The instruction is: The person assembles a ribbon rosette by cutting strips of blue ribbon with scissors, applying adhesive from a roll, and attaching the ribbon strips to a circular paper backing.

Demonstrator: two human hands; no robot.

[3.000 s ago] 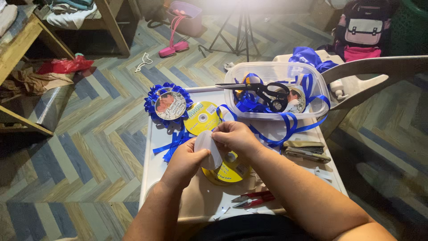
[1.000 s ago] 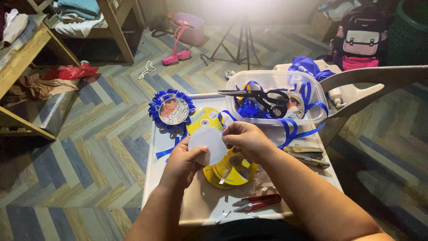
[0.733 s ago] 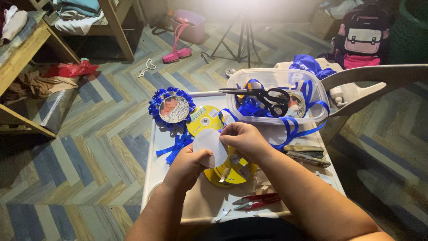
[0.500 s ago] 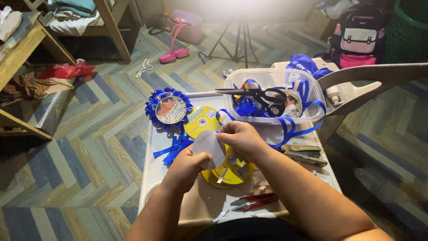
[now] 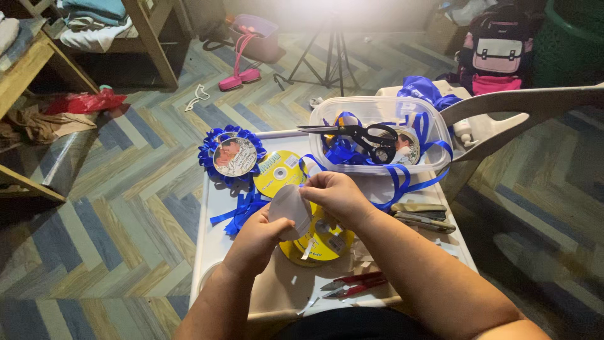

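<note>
Both my hands hold a white paper disc above a small white table. My left hand grips its lower edge, and my right hand pinches its upper right edge. Under the disc lies a yellow ribbon spool. A second yellow spool lies just beyond it. A blue ribbon rosette with a round picture sits at the table's far left corner.
A clear plastic tub with blue ribbon stands at the far right, black scissors across its rim. A stapler lies to the right, red snips near me. A white plastic chair, a tripod and a backpack stand beyond.
The disc has been turned in my hands, from nearly facing me to more edge-on. My head shifted slightly, so the scene slid a little left.
</note>
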